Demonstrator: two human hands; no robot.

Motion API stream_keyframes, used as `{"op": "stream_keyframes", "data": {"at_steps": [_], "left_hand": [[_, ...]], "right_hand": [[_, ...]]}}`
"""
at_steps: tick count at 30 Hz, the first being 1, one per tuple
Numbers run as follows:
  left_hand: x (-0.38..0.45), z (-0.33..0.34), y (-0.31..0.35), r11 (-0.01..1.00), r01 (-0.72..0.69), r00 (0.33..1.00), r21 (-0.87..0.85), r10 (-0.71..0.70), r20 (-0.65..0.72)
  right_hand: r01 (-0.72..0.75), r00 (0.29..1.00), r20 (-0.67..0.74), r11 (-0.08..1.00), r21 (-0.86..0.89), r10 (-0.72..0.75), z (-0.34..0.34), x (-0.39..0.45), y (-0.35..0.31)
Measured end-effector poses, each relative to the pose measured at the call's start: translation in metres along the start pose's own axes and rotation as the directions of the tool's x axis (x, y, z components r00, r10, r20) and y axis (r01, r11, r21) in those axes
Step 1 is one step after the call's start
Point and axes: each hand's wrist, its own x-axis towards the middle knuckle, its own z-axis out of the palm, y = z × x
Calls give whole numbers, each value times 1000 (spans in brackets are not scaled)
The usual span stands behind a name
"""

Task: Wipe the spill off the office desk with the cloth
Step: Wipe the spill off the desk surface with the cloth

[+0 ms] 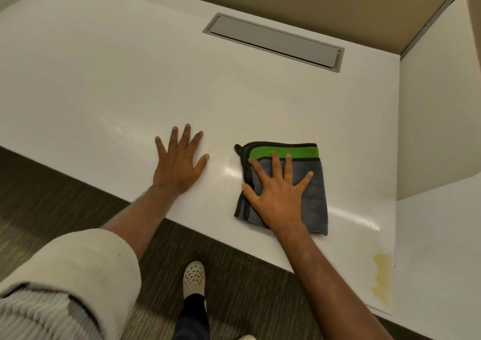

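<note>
Pressing one folded cloth point(307, 183), the right hand point(278, 196) lies splayed; left hand point(179, 165) splayed on one desk point(130, 79)

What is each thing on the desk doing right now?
Cloth: folded, flat on the desk, under the right hand.
Right hand: open, pressing on the cloth.
Left hand: open, flat on the desk.
Yellow spill: not wiped yet, apart from the cloth.
Cable hatch: closed.

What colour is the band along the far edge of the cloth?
Bright green, on the otherwise grey, black-trimmed cloth under the right hand; the head view shows it.
</note>
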Motion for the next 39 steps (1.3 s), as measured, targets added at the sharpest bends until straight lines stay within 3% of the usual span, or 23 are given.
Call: {"op": "stream_keyframes", "data": {"at_steps": [5,10,17,24,30,39], "left_hand": [[1,2,0,1000,2,1000,22,-2,-8],[0,1,-1,1000,1,1000,16,-1,-7],[0,1,-1,1000,0,1000,24,0,10],[-1,2,0,1000,2,1000,0,-2,-9],[-1,1,0,1000,4,1000,12,-4,-7],[0,2,-1,1000,-2,1000,12,2,-4]], "right_hand": [[97,995,-2,995,31,-97,8,-24,-37],[53,998,-16,998,40,-52,10,2,-52],[-69,997,-43,997,40,70,3,41,-12],[-129,987,-96,991,23,130,8,-15,25],[-66,996,-61,997,35,68,18,-58,-22],[-99,992,-75,992,75,105,16,1,-84]]}}
